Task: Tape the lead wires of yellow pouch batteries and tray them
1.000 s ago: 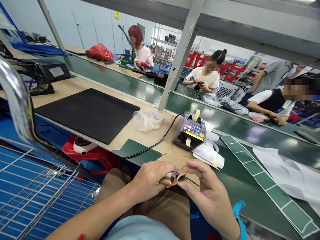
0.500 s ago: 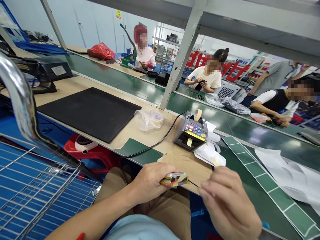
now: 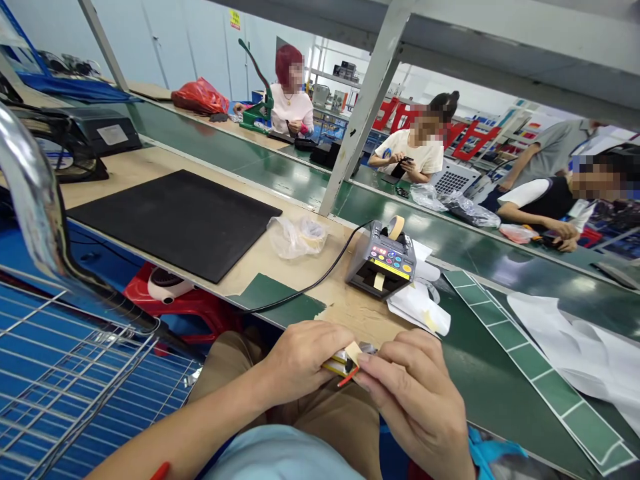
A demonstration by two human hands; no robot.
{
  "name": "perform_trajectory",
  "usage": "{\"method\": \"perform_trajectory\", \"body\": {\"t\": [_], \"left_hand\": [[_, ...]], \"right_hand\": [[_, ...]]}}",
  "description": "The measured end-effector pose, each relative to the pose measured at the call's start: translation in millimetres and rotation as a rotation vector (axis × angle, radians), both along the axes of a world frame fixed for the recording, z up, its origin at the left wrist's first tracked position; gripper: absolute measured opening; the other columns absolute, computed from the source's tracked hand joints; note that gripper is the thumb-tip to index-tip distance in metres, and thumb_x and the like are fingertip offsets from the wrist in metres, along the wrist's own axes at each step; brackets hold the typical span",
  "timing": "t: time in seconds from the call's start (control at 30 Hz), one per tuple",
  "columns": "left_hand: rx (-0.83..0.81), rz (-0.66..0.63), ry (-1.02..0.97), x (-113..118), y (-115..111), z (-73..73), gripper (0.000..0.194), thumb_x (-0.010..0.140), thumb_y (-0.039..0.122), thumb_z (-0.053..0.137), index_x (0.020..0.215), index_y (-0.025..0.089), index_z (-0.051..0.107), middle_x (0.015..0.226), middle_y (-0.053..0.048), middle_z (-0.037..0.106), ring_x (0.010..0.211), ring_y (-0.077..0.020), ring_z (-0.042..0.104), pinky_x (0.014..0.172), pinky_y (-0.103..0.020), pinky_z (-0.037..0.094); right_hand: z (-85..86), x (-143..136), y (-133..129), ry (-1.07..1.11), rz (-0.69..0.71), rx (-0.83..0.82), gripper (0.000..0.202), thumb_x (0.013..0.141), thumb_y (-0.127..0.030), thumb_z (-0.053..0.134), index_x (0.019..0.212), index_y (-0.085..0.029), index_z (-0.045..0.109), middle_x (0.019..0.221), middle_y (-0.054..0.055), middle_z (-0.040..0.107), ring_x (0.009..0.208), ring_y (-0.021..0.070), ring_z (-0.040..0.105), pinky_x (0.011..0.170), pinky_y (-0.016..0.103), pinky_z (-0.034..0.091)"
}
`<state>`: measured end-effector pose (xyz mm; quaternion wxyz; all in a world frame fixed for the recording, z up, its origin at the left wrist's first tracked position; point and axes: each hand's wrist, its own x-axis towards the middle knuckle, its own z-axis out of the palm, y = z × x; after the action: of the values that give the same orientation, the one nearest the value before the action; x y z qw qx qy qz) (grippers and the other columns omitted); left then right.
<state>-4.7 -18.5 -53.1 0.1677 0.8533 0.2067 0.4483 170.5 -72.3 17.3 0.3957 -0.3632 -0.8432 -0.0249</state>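
My left hand (image 3: 305, 357) is closed around a small silver-and-yellow pack (image 3: 336, 365), which looks like a battery pack. A red wire (image 3: 349, 377) sticks out from its end toward me. My right hand (image 3: 420, 393) has come up against that same end, thumb and forefinger pinched at a short strip of beige tape (image 3: 353, 351). The strip lies over the pack's end near my left thumb. My fingers hide much of the pack. On the bench beyond stands a tape dispenser (image 3: 383, 260), with a piece of beige tape poking from its front slot.
A black mat (image 3: 180, 223) and a clear plastic bag (image 3: 297, 237) lie on the bench. White sheets (image 3: 420, 307) and a green label strip (image 3: 530, 360) are to the right. A wire rack (image 3: 75, 380) stands at left. Several co-workers sit across the green conveyor (image 3: 280, 180).
My right hand has moved left to the pack, from holding a dark wire out to the side. The tape strip and red wire now show at the pack's end.
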Motion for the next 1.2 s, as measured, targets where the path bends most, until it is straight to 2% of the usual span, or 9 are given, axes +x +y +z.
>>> {"method": "perform_trajectory", "body": {"t": [0.2, 0.33, 0.47, 0.7, 0.87, 0.93, 1.03, 1.2], "left_hand": [[0.065, 0.011, 0.019, 0, 1, -0.6, 0.020, 0.089, 0.020, 0.052, 0.109, 0.016, 0.051, 0.097, -0.010, 0.070, 0.090, -0.0194, 0.067, 0.081, -0.030, 0.053], [0.107, 0.013, 0.041, 0, 1, 1.7, 0.018, 0.091, 0.018, 0.048, 0.107, 0.015, 0.052, 0.097, -0.010, 0.069, 0.091, -0.0188, 0.066, 0.078, -0.030, 0.053], [0.143, 0.032, 0.044, 1, 1, 2.8, 0.017, 0.093, 0.017, 0.044, 0.105, 0.014, 0.055, 0.096, -0.011, 0.069, 0.089, -0.0183, 0.066, 0.077, -0.029, 0.053], [0.164, 0.037, 0.052, 3, 1, 4.3, 0.015, 0.093, 0.016, 0.044, 0.104, 0.014, 0.054, 0.095, -0.010, 0.069, 0.089, -0.0184, 0.066, 0.077, -0.030, 0.053], [0.207, 0.042, 0.071, 3, 1, 6.7, 0.014, 0.094, 0.016, 0.044, 0.102, 0.013, 0.056, 0.095, -0.011, 0.069, 0.090, -0.0190, 0.065, 0.077, -0.031, 0.053], [0.248, 0.039, 0.063, 2, 1, 7.7, 0.015, 0.094, 0.016, 0.044, 0.102, 0.012, 0.056, 0.097, -0.012, 0.069, 0.092, -0.0193, 0.065, 0.079, -0.032, 0.053], [0.302, 0.022, 0.071, 1, 0, 7.7, 0.016, 0.094, 0.016, 0.044, 0.101, 0.012, 0.058, 0.098, -0.012, 0.070, 0.094, -0.0194, 0.065, 0.080, -0.032, 0.053], [0.263, 0.014, 0.046, 3, -1, 4.8, 0.017, 0.095, 0.018, 0.042, 0.102, 0.012, 0.057, 0.096, -0.012, 0.070, 0.092, -0.0188, 0.065, 0.079, -0.031, 0.053]], "right_hand": [[5.2, 3, 3, -0.037, 0.032, -0.050, 0.022, 0.079, -0.004, 0.060, 0.097, -0.015, 0.065, 0.078, 0.005, 0.058, 0.079, 0.0181, 0.049, 0.072, 0.036, 0.041], [5.8, 3, 3, -0.079, 0.037, -0.057, 0.010, 0.080, -0.008, 0.060, 0.085, -0.015, 0.064, 0.077, 0.005, 0.060, 0.078, 0.0190, 0.049, 0.073, 0.037, 0.040], [3.5, 3, 0, -0.122, 0.018, -0.028, 0.008, 0.081, -0.007, 0.057, 0.080, -0.014, 0.061, 0.077, 0.006, 0.060, 0.080, 0.0193, 0.048, 0.077, 0.038, 0.038], [0.4, 4, 1, -0.114, 0.056, -0.055, 0.013, 0.083, -0.009, 0.053, 0.092, -0.015, 0.061, 0.081, 0.006, 0.061, 0.081, 0.0197, 0.049, 0.077, 0.039, 0.040], [-4.3, 2, -3, -0.068, 0.008, -0.063, 0.009, 0.083, -0.011, 0.053, 0.089, -0.015, 0.058, 0.082, 0.007, 0.062, 0.082, 0.0200, 0.049, 0.078, 0.040, 0.039], [-6.5, 1, -5, -0.050, 0.008, -0.062, 0.006, 0.086, -0.015, 0.053, 0.089, -0.015, 0.058, 0.081, 0.007, 0.061, 0.081, 0.0206, 0.049, 0.077, 0.040, 0.038], [-9.2, 2, -6, -0.025, 0.008, -0.047, 0.013, 0.090, -0.025, 0.052, 0.085, -0.015, 0.058, 0.077, 0.007, 0.061, 0.079, 0.0206, 0.049, 0.076, 0.039, 0.037], [-13.4, 3, -6, -0.018, -0.059, -0.040, 0.023, 0.090, -0.035, 0.052, 0.082, -0.014, 0.056, 0.076, 0.007, 0.058, 0.080, 0.0210, 0.046, 0.079, 0.041, 0.034]]}}
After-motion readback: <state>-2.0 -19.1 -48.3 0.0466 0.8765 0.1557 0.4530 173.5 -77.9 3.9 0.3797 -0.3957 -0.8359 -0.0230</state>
